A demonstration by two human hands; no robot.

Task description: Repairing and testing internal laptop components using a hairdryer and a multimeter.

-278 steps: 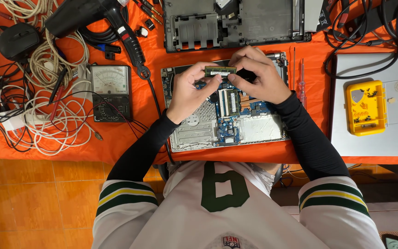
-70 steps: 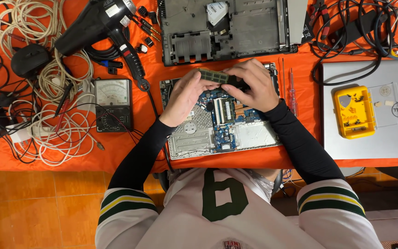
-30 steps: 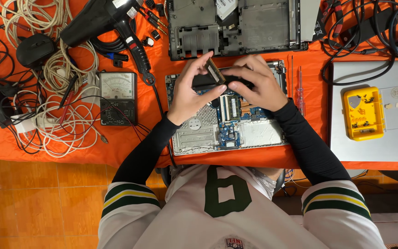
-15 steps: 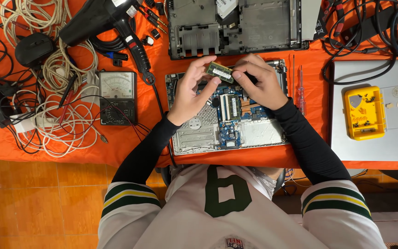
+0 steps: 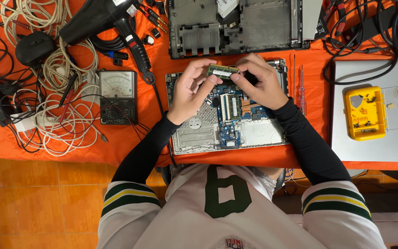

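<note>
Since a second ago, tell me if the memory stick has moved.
Yes. The memory stick, then tilted on end above the laptop board, now lies level between both hands' fingertips, nearer the black chassis.

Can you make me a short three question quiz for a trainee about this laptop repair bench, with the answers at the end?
1. True or false: both hands hold the green memory module above the opened laptop board.
2. What lies just left of the board on the orange cloth? A) an analog multimeter B) a yellow parts tray C) a closed silver laptop
3. Fill in: the yellow parts tray sits on top of a closed silver ____.

Key
1. True: the left hand and right hand pinch it from either end.
2. A, the analog multimeter.
3. Laptop.
</note>
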